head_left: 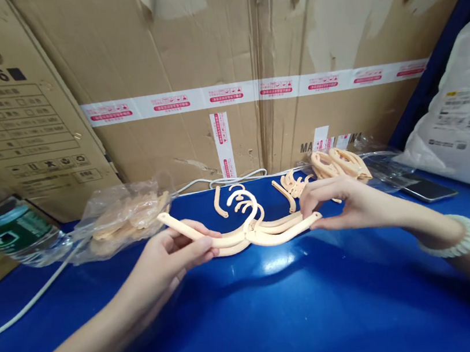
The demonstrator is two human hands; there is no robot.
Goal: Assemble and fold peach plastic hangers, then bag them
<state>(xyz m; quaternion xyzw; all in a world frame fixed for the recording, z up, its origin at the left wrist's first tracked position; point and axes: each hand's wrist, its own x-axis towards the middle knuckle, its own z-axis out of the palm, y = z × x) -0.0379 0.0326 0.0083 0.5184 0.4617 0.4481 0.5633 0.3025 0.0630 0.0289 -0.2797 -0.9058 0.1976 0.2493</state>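
I hold a bunch of cream plastic hangers just above the blue table, their hooks curling up at the middle. My left hand is closed round the left arms of the hangers, one arm sticking out up and left past my fingers. My right hand pinches the right ends of the hanger arms between thumb and fingers. A pale bead bracelet sits on my right wrist.
Loose cream hooks lie behind the hangers. A clear bag of hanger parts lies at the left, more parts at the right. A water bottle, white cable, phone, white parcel bag and cardboard boxes surround the table.
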